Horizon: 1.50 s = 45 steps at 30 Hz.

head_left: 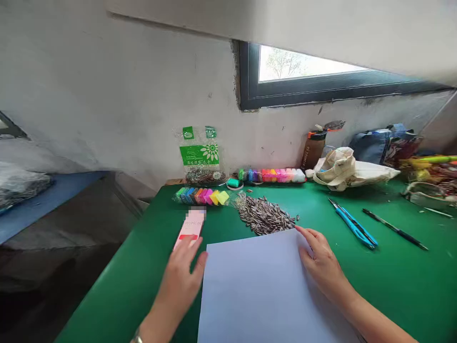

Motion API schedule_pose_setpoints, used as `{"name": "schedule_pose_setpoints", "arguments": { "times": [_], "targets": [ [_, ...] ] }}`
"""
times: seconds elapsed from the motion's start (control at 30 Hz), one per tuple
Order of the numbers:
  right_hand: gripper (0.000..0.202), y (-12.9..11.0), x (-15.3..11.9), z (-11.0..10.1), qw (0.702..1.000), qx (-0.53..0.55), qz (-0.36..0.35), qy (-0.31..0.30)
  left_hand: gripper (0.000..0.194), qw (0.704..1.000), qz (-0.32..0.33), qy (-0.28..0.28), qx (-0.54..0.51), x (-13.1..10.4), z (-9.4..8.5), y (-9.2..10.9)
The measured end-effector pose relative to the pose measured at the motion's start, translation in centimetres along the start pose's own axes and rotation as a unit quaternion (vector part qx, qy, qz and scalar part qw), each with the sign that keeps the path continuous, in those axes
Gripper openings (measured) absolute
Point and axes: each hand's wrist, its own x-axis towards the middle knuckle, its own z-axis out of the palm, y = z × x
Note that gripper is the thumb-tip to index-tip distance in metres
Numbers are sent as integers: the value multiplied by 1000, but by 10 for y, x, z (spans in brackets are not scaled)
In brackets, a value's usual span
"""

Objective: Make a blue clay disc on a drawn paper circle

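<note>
I operate from the head view. The large white rectangular paper sheet (250, 290) lies on the smooth green tabletop (124, 281), directly in front of the wearer, between the two hands. Right hand (325, 262): positioned at the sheet's far right corner, thumb over the face, index fingertip at the corner; I cannot tell whether it is clamped on the sheet. Left hand (181, 269): fingers apart, nothing grasped, fingertips at the near end of a slim smartphone with a pink lit screen (193, 226); I cannot confirm contact. The two hands are well apart. A heap of dark striped seeds (266, 215) borders the sheet's far edge. To the right of the seeds, I locate a bright-blue utility knife (354, 225) and, beside it, a slender black pen (394, 228).
</note>
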Motion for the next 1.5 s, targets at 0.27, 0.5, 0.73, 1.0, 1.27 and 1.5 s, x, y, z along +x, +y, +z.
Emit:
{"name": "schedule_pose_setpoints", "arguments": {
  "times": [0.27,0.5,0.73,1.0,1.27,1.5],
  "targets": [
    [44,9,-16,-16,999,-8,3,-38,61,944,275,-179,19,-31,31,52],
    [46,25,-29,-27,996,-63,7,-61,70,940,314,-125,57,-37,52,69],
    [41,31,-11,-35,997,-68,1,-43,64,938,318,-119,65,-40,54,74],
    [53,31,28,-38,989,20,127,-72,63,960,201,-196,13,-11,53,96],
    [47,29,15,-37,985,-27,98,-137,73,963,144,-228,-23,4,60,107],
    [35,16,7,-48,981,55,100,-154,68,968,143,-205,-34,11,64,110]
  ]
}}
